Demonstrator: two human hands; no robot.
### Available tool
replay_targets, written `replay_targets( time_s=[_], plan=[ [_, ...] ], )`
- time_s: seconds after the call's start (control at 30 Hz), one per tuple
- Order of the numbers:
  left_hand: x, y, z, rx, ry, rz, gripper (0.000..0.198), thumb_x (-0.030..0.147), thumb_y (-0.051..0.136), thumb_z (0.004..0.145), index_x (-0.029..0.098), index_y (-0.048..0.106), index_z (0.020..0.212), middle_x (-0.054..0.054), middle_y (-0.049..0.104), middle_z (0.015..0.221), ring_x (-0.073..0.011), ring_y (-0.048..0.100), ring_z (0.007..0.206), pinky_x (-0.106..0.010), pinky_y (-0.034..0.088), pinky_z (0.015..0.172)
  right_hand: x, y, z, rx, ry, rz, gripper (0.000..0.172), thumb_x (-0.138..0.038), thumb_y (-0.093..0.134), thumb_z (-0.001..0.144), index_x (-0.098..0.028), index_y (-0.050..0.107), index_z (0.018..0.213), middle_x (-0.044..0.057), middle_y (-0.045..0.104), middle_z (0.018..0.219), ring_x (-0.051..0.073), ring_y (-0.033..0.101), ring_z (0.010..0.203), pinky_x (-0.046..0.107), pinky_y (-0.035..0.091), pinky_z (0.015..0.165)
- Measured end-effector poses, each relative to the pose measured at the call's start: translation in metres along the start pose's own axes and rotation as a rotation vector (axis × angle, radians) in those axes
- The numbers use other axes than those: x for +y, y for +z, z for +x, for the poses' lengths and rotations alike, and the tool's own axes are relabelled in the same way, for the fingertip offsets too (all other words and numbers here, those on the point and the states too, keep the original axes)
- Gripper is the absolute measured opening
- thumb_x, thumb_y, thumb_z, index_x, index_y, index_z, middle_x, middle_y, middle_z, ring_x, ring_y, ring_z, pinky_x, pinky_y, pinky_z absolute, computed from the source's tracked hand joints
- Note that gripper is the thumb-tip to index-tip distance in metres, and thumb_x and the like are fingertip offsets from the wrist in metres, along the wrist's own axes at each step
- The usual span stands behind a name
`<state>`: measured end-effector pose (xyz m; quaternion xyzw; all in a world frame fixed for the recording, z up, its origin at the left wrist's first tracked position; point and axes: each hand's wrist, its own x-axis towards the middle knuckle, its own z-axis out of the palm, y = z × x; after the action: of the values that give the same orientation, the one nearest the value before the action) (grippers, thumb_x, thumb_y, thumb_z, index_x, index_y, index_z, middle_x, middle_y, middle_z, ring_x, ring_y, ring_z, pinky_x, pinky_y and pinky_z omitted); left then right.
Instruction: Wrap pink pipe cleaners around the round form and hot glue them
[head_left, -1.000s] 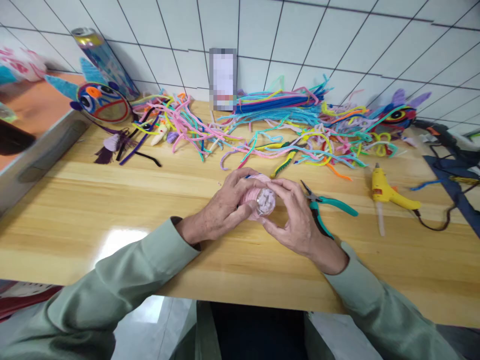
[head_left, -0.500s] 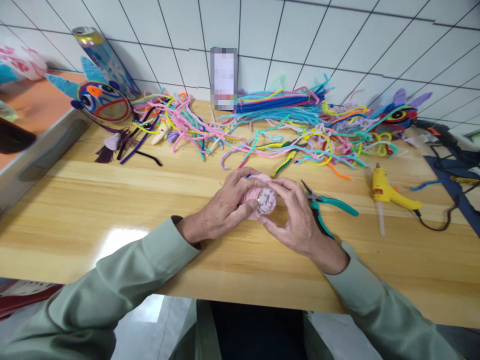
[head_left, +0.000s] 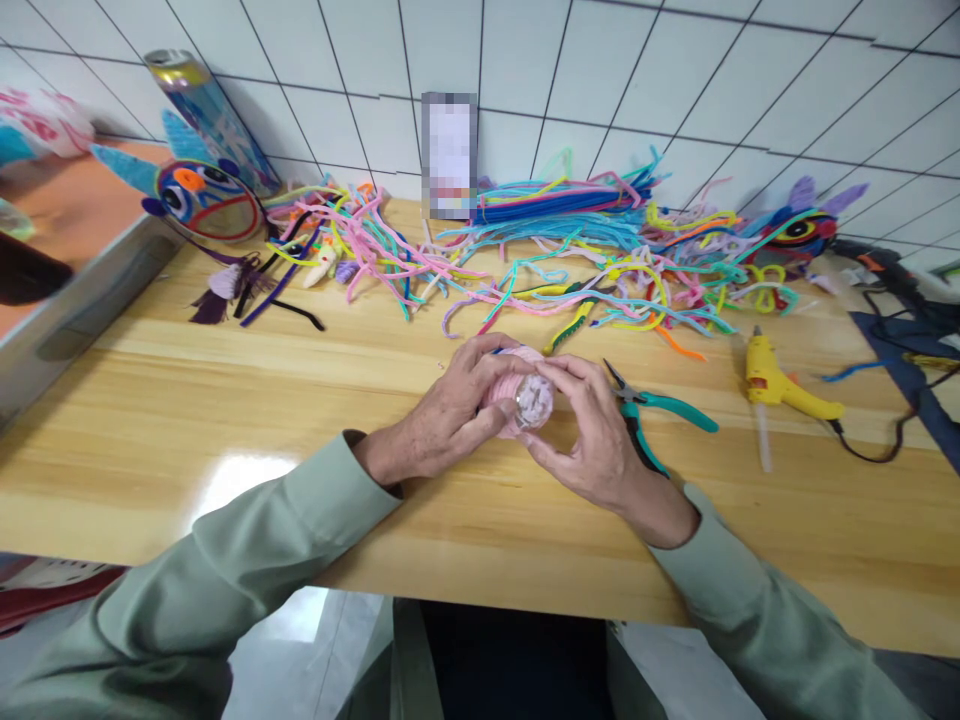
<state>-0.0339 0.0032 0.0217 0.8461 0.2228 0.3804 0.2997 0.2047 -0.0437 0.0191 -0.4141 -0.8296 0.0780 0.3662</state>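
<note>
Between my two hands is a small rounded pink craft piece (head_left: 535, 402), wound in what looks like pipe cleaner, with a paler lilac end facing me. My left hand (head_left: 457, 405) wraps its left side, thumb along the near edge. On the other side, the fingertips and thumb of my right hand (head_left: 592, 430) press against its rim. A bit of dark blue shows at its far edge; its underside is hidden by my fingers. Right beside my right hand lie teal-handled pliers (head_left: 667, 405), partly covered by that hand.
Loose colourful pipe cleaners (head_left: 375, 235) spread along the wall, with a yellow-green tool (head_left: 571, 325) among them. A yellow glue gun (head_left: 780, 380) lies at right, its cord trailing. A phone (head_left: 448, 155) leans on the tiles. Craft faces (head_left: 206, 200), a tall can (head_left: 214, 115) and a box (head_left: 90, 300) stand left.
</note>
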Motion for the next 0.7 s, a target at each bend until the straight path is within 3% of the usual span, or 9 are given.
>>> replay_targets(
  time_s=[0.7],
  plan=[
    [-0.0006,0.0002,-0.0001,-0.005,-0.013,0.001,0.042,0.045,0.044,0.117,0.029,0.051,0.156,-0.016,0.057,0.156,-0.0325,0.046,0.154,-0.062,0.039,0.131,-0.0007,-0.0003,0.0004,-0.003,0.007,0.000,0.077,-0.029,0.075,0.098,-0.031,0.041,0.168,0.016,0.061,0.148,0.039,0.062,0.138,0.065,0.059,0.112]
  ],
)
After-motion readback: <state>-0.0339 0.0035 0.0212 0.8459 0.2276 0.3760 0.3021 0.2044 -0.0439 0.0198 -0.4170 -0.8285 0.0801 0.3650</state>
